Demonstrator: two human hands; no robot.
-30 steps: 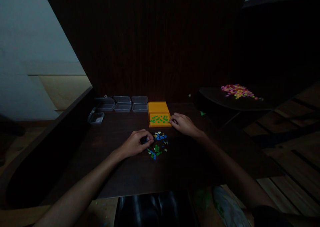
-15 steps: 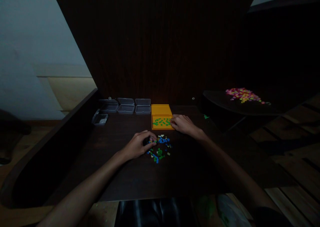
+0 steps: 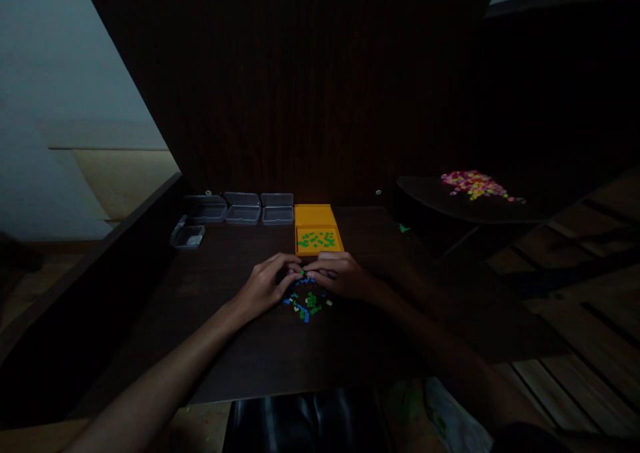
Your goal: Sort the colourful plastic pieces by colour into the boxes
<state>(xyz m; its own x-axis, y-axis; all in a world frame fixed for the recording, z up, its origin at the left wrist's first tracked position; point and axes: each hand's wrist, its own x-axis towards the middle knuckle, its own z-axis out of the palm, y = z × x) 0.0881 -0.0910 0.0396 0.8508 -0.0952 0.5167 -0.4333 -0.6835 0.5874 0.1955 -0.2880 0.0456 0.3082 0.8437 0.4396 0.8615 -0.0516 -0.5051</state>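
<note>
My left hand [image 3: 265, 282] pinches a small green toy brick [image 3: 302, 273] between its thumb and fingers, just above the near pile. From the other side, my right hand [image 3: 341, 274] has its thumb and fingertips closed at the same brick; the exact contact is too small and dark to make out. Beneath and in front of both hands lies a loose pile of tiny toy bricks [image 3: 311, 300], green, blue and pale yellow, partly covered by the fingers. Behind the hands stands an open yellow box [image 3: 314, 214], with several green bricks [image 3: 320, 240] scattered in its near tray.
Open clear plastic cases [image 3: 243, 214] line the table's back left, with a smaller clear case [image 3: 189, 237] before them. A heap of pink and yellow pieces [image 3: 475, 184] lies on a dark shelf [image 3: 430, 196] at right. A green scrap [image 3: 404, 228] lies near the shelf.
My right hand has left the yellow box and come toward me and left, meeting my left hand over the pile. The left hand has lifted slightly away from the bricks. The view has shifted a little.
</note>
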